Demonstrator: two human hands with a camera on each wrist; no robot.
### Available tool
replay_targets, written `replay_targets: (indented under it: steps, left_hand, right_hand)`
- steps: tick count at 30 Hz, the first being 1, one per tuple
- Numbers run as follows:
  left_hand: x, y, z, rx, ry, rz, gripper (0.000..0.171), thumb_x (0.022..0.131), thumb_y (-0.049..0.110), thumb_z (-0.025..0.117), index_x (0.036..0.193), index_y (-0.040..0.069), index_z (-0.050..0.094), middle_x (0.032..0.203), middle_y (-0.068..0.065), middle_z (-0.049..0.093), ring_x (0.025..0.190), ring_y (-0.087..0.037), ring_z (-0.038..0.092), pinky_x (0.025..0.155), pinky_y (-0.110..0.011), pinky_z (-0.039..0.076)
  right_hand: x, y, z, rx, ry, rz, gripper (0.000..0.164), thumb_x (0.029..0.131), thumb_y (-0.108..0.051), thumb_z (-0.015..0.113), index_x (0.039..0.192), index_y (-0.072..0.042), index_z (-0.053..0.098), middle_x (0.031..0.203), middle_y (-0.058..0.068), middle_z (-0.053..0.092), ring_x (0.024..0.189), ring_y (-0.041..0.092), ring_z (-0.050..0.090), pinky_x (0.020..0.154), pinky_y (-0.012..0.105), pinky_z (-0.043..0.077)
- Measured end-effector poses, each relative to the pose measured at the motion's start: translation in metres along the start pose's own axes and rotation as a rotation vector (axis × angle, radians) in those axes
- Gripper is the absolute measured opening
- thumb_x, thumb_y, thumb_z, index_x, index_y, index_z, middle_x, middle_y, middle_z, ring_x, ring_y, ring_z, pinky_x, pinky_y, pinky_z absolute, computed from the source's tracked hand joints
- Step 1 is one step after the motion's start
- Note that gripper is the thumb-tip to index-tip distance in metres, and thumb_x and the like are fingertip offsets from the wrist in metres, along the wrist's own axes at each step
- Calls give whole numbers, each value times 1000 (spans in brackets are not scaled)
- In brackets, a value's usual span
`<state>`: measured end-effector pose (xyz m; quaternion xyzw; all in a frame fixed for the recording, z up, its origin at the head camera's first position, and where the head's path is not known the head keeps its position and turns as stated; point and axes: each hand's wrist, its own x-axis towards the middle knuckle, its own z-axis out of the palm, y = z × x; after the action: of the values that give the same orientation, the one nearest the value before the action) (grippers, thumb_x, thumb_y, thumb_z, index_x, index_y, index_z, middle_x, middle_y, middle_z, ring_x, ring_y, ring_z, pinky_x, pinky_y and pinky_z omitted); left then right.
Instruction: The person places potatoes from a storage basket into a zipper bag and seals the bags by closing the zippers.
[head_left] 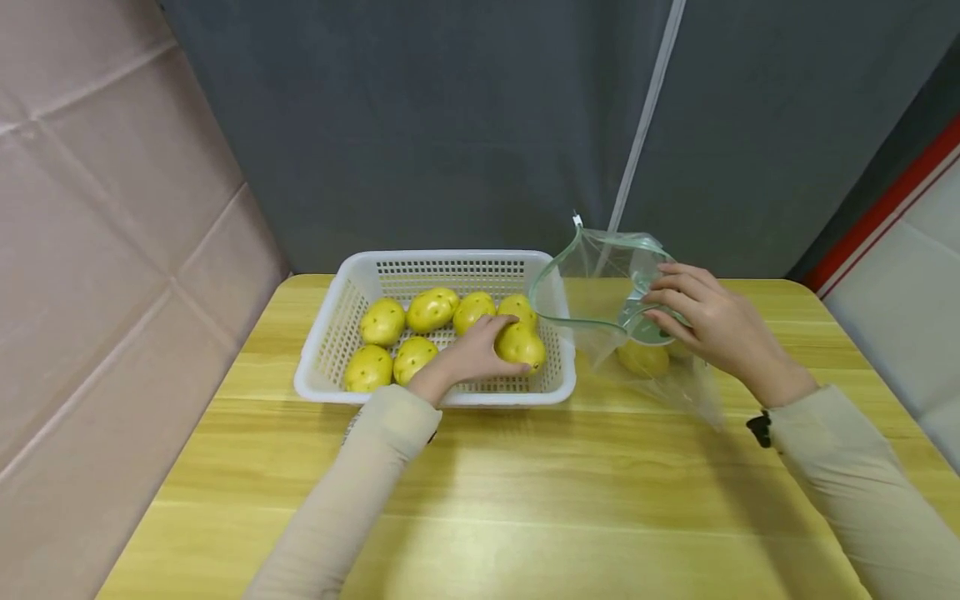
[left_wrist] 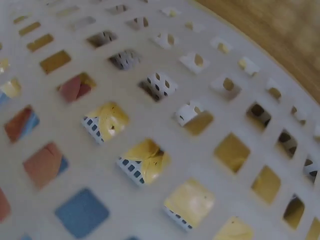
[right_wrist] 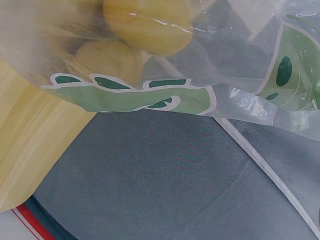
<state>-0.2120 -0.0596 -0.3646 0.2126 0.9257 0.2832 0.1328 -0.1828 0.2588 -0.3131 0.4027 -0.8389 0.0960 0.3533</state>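
Observation:
At the right end of a white plastic basket (head_left: 450,400), my left hand (head_left: 476,350) grips a yellow potato (head_left: 523,348), thumb and fingers on either side of it. Several more potatoes (head_left: 383,322) lie inside the basket. My right hand (head_left: 712,325) holds the side of a clear zip bag (head_left: 592,292) by its rim, and the bag's mouth gapes toward the basket. Potatoes (right_wrist: 150,25) show through the bag's green-printed plastic in the right wrist view. The left wrist view is mostly filled by the basket's mesh wall (left_wrist: 130,205).
Basket and bag stand side by side on a wooden table (head_left: 487,533) near its back edge. A dark grey curtain (head_left: 420,125) hangs behind, and a pale padded wall (head_left: 97,250) borders the left side.

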Motion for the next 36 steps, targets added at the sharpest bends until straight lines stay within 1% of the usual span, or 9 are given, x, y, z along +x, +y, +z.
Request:
replay_targets:
  steps: [7, 10, 16, 20, 23, 25, 28, 31, 36]
  left_hand:
    - [2, 0, -8, -88, 143, -25, 84, 79, 45, 73, 147, 13, 35, 143, -17, 40, 125, -31, 49, 102, -47, 47]
    - [2, 0, -12, -122, 206, -43, 83, 80, 46, 71, 147, 14, 34, 145, -16, 38, 126, -32, 49, 101, -48, 47]
    - [2, 6, -19, -225, 384, -88, 83, 81, 46, 70, 148, 16, 32, 147, -13, 34, 129, -32, 45, 105, -49, 43]
    - [1, 15, -22, -317, 501, -91, 85, 81, 48, 70, 149, 18, 30, 148, -11, 32, 129, -29, 44, 107, -47, 42]
    - [1, 24, -24, -396, 574, -55, 83, 82, 46, 70, 149, 20, 29, 148, -8, 32, 126, -27, 46, 104, -44, 44]
    - [1, 32, -26, -442, 617, -11, 82, 82, 42, 71, 149, 20, 29, 147, -8, 32, 121, -26, 47, 100, -43, 48]
    - [2, 44, -26, -464, 662, 63, 82, 81, 37, 73, 149, 18, 31, 147, -9, 33, 119, -25, 48, 96, -41, 51]
    - [2, 57, -25, -419, 666, 132, 81, 80, 34, 74, 148, 17, 34, 147, -9, 34, 121, -25, 49, 97, -40, 50]
    - [3, 72, -22, -306, 621, 218, 82, 78, 33, 77, 147, 17, 36, 148, -7, 35, 129, -24, 47, 104, -40, 47]
  right_hand:
    - [0, 1, 1, 21, 14, -6, 52, 100, -42, 38, 94, -1, 70, 100, 16, 67, 112, 35, 57, 79, 44, 52]
    - [1, 1, 1, 20, 13, -5, 51, 100, -41, 39, 95, -1, 70, 100, 15, 66, 112, 35, 57, 78, 44, 52]
    - [1, 1, 0, 8, 4, 1, 54, 100, -44, 36, 95, -2, 70, 101, 15, 66, 113, 34, 57, 75, 45, 54]
    - [1, 1, 0, 7, 6, -1, 54, 100, -43, 36, 95, -2, 70, 100, 15, 66, 112, 34, 57, 74, 45, 54]
    - [1, 1, 0, 4, 6, 0, 54, 100, -43, 36, 95, -2, 70, 101, 15, 66, 112, 34, 57, 73, 45, 54]
    - [1, 1, 0, 2, 4, 2, 55, 100, -44, 35, 95, -2, 70, 101, 15, 66, 112, 34, 57, 72, 44, 54]
    - [1, 1, 0, -4, 5, 3, 56, 100, -45, 35, 95, -2, 70, 101, 15, 67, 113, 34, 57, 71, 44, 55]
    - [1, 1, 0, -5, 10, -1, 56, 100, -45, 36, 94, -1, 70, 101, 16, 67, 113, 34, 57, 71, 44, 55]
    - [1, 1, 0, -3, 17, -3, 54, 101, -44, 36, 93, -2, 70, 101, 15, 66, 112, 34, 57, 71, 43, 55]
